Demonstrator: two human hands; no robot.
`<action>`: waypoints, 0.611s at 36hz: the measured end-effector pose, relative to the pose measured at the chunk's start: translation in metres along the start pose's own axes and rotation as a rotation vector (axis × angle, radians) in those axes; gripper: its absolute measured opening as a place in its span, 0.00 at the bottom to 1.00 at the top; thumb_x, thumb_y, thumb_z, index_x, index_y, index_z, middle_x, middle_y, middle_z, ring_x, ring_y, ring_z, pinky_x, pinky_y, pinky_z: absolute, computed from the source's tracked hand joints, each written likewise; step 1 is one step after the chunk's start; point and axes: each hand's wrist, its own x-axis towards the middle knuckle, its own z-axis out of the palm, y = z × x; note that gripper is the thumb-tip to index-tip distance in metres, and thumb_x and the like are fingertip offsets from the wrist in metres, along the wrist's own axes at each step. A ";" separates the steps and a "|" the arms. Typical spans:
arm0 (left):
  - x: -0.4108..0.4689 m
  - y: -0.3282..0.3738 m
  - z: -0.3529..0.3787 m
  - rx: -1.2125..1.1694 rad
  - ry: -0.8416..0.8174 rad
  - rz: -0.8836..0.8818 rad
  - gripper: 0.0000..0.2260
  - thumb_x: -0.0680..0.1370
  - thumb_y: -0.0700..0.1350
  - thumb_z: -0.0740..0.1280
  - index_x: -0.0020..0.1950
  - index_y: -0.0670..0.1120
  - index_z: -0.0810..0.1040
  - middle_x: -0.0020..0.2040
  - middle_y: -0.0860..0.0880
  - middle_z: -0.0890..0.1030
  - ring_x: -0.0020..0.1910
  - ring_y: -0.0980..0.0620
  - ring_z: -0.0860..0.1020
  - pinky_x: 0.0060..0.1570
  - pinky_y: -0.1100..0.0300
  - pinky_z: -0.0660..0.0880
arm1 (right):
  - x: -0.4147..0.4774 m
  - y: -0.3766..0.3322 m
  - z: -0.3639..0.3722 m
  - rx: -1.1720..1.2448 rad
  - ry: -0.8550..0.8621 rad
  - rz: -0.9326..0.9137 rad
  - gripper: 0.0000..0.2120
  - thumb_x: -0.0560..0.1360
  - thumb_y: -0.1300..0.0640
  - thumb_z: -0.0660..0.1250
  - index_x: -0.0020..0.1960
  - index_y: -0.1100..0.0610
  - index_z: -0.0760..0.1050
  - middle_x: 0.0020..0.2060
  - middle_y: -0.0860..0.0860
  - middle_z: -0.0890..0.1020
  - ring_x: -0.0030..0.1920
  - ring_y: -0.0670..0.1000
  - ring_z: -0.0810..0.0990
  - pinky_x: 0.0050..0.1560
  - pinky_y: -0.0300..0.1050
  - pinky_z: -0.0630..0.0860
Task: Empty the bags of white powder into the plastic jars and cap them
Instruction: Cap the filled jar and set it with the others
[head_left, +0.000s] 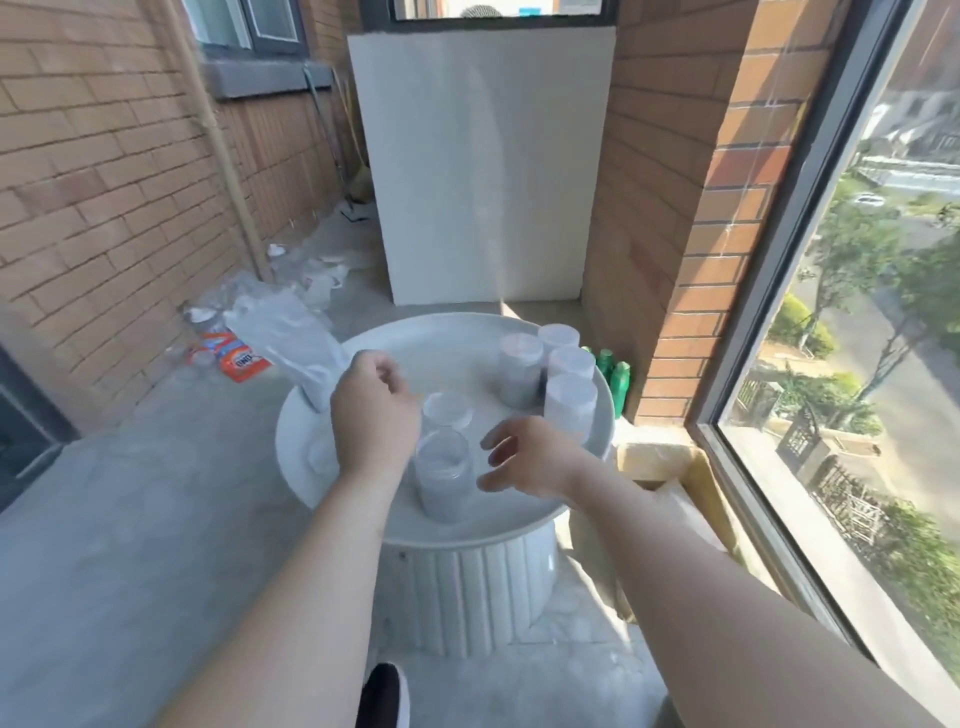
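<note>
A clear plastic jar (442, 475) part full of white powder stands uncapped near the front of the round white table (467, 332). Just behind it lies a clear lid (448, 410). My left hand (374, 410) hovers left of the jar, fingers curled around the lower end of a limp plastic bag (291, 343) that trails up and left past the table edge. To the jar's right, my right hand (530, 457) is open with fingers spread, not touching it. Several capped jars of powder (550, 374) cluster at the table's right side.
Green bottles (615, 379) stand on the floor beyond the table's right rim. An orange packet (236, 358) and empty plastic wrappers (311, 275) litter the floor along the left brick wall. A big window runs along the right. My shoe (382, 696) is below the table.
</note>
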 end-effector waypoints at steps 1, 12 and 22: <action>0.005 -0.013 -0.003 0.093 -0.046 -0.056 0.07 0.77 0.38 0.64 0.53 0.44 0.79 0.49 0.47 0.82 0.51 0.43 0.79 0.44 0.60 0.67 | 0.003 -0.001 0.007 0.017 -0.018 0.010 0.23 0.67 0.56 0.81 0.59 0.54 0.78 0.44 0.43 0.80 0.42 0.45 0.78 0.43 0.36 0.75; 0.008 -0.080 0.012 0.709 -0.651 0.116 0.09 0.75 0.51 0.69 0.54 0.53 0.82 0.57 0.48 0.75 0.62 0.45 0.73 0.60 0.55 0.72 | 0.031 0.001 0.054 -0.108 -0.012 0.021 0.30 0.57 0.41 0.78 0.55 0.48 0.71 0.50 0.44 0.81 0.53 0.50 0.81 0.57 0.48 0.78; 0.006 -0.065 0.006 0.603 -0.715 -0.022 0.10 0.70 0.49 0.72 0.34 0.49 0.74 0.36 0.54 0.78 0.45 0.47 0.79 0.39 0.60 0.70 | 0.032 0.002 0.055 -0.092 0.035 0.005 0.31 0.55 0.38 0.75 0.56 0.41 0.71 0.52 0.43 0.81 0.56 0.51 0.79 0.59 0.51 0.77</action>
